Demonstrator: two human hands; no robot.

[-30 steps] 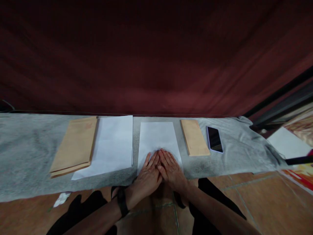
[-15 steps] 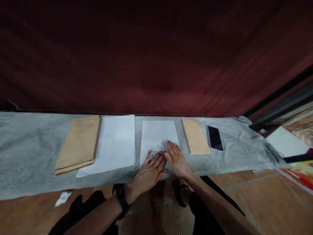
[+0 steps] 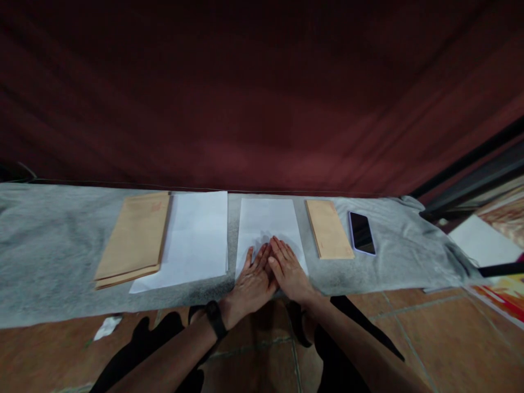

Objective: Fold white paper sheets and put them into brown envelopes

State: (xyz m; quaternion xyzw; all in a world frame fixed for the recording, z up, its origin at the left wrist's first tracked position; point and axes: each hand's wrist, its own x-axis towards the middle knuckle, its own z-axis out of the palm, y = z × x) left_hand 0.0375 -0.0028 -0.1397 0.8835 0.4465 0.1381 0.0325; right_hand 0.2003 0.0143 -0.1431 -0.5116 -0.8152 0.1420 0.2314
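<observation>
A white sheet of paper [image 3: 268, 218] lies in front of me on the grey cloth. My left hand [image 3: 256, 281] rests on its near part, palm down with the fingers stretched out. Beside it, fingertips touching or slightly overlapping the left ones, my right hand [image 3: 289, 273] also lies flat on the sheet. The paper's near edge is hidden under my hands. To the left is a stack of white paper [image 3: 196, 240], partly under a pile of brown envelopes [image 3: 135, 237]. More brown envelopes [image 3: 331, 229] lie to the right of my hands.
A phone [image 3: 362, 233] in a pale purple case lies right of the envelopes. The grey cloth [image 3: 53, 245] covers the narrow surface, with a dark red curtain [image 3: 262, 109] behind it. Crumpled white paper [image 3: 107, 327] is on the tiled floor [image 3: 442, 333].
My right hand has slid slightly left, against my left hand's fingers. My left hand has shifted a little forward on the sheet. The camera view has moved slightly.
</observation>
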